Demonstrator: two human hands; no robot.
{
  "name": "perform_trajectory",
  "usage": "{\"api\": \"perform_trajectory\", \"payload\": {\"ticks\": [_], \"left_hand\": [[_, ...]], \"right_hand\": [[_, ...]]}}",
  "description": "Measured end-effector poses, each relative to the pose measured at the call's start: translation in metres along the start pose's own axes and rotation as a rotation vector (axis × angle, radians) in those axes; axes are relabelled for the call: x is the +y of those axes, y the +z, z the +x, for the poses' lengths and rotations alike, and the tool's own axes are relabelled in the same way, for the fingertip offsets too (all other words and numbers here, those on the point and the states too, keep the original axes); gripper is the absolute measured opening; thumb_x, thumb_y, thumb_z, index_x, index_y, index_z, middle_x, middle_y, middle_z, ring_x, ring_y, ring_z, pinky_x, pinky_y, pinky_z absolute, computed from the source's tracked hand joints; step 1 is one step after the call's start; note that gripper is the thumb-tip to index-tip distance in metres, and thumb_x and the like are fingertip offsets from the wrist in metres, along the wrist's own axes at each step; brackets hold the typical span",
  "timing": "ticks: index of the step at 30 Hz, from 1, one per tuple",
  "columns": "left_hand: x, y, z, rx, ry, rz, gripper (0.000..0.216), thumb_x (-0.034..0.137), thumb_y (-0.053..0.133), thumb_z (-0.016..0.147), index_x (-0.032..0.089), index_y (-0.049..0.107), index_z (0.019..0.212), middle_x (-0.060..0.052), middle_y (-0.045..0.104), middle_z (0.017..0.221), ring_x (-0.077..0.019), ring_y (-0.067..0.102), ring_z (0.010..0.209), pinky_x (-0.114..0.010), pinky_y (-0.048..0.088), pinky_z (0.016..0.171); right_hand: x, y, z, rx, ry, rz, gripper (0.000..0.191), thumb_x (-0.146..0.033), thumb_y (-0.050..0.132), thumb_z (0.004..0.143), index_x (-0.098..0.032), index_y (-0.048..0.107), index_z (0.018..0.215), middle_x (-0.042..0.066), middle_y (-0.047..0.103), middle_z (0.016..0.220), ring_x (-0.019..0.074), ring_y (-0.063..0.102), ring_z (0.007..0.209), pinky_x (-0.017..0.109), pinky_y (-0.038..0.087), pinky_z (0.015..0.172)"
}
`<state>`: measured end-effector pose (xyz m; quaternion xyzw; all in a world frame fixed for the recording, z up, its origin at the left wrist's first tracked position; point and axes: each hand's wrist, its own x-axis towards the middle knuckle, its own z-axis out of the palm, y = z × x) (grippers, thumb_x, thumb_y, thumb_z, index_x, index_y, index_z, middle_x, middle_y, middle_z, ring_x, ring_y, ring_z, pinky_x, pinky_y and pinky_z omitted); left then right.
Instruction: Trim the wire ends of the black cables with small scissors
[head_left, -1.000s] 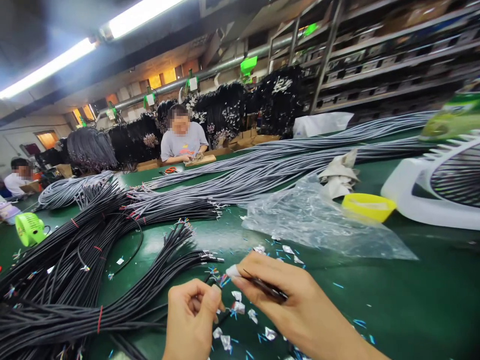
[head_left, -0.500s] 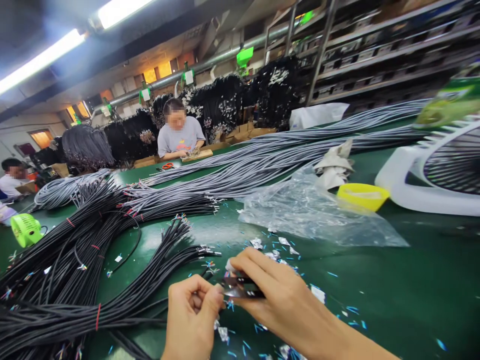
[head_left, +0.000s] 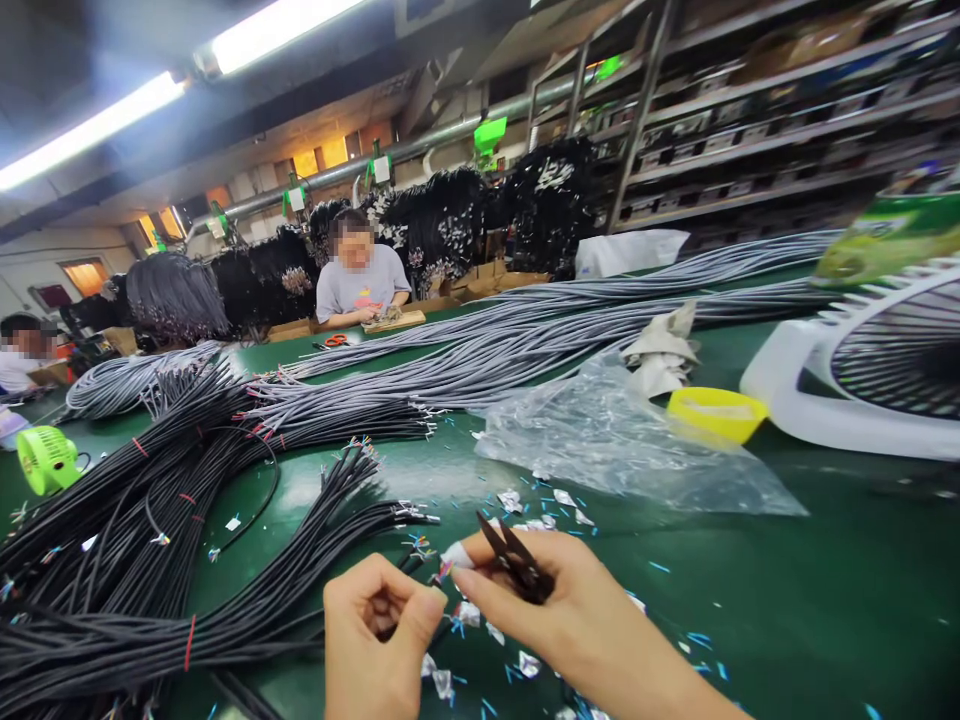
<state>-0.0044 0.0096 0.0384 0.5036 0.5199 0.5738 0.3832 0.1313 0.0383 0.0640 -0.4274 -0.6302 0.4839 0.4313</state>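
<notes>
My left hand (head_left: pixel 384 635) is closed in a pinch on a black cable, mostly hidden by the fingers. Its stripped end, with thin coloured wires (head_left: pixel 444 571), comes out toward my right hand (head_left: pixel 555 610). Dark thread snips (head_left: pixel 517 562) are tucked in the right palm, blades pointing up and slightly apart. The thumb and a white-wrapped index fingertip of that hand pinch at the wires. Left of both hands lies a bundle of black cables (head_left: pixel 285 570) with bared ends. Blue wire clippings and foil scraps (head_left: pixel 529 664) are scattered on the green table around the hands.
Grey cables (head_left: pixel 450 355) run across the table. A clear plastic bag (head_left: pixel 600 440), yellow bowl (head_left: pixel 716 415), crumpled cloth (head_left: pixel 664 345) and white fan (head_left: pixel 787 385) are at right. A small green fan (head_left: pixel 46 460) stands left. A co-worker (head_left: pixel 364 275) sits across the table.
The snips have swung from the left hand's fingertips, pointing left, to upright in my right palm. The right thumb and index finger have come onto the wire ends. The left hand stays nearly in place.
</notes>
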Motion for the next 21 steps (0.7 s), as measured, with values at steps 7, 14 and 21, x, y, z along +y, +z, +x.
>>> {"api": "perform_trajectory", "payload": {"ticks": [7, 14, 21], "left_hand": [[0.0, 0.004, -0.002, 0.011, 0.022, 0.026, 0.042, 0.046, 0.07, 0.07, 0.012, 0.051, 0.053, 0.002, 0.044, 0.05, -0.0082, 0.037, 0.047, -0.017, 0.028, 0.046], [0.002, 0.002, 0.001, 0.011, -0.003, -0.013, 0.042, 0.047, 0.07, 0.069, 0.012, 0.053, 0.054, 0.003, 0.044, 0.05, -0.0083, 0.037, 0.048, -0.017, 0.029, 0.047], [-0.01, 0.004, -0.003, 0.033, -0.081, -0.038, 0.029, 0.036, 0.071, 0.067, 0.012, 0.059, 0.057, 0.001, 0.048, 0.052, -0.0095, 0.041, 0.049, -0.019, 0.033, 0.048]], "right_hand": [[0.006, 0.001, 0.002, -0.011, 0.003, 0.015, 0.02, -0.035, 0.049, 0.07, -0.017, 0.05, 0.059, -0.004, 0.038, 0.052, 0.0113, 0.03, 0.049, 0.023, 0.023, 0.044], [0.017, 0.006, 0.006, 0.031, -0.249, -0.148, 0.029, -0.033, 0.042, 0.081, -0.017, 0.051, 0.059, -0.004, 0.039, 0.052, 0.0126, 0.035, 0.047, 0.022, 0.03, 0.042], [0.045, -0.005, 0.004, 0.129, -0.323, -0.193, 0.026, -0.039, 0.059, 0.079, -0.019, 0.062, 0.062, -0.001, 0.055, 0.053, 0.0155, 0.051, 0.044, 0.022, 0.041, 0.039]]}}
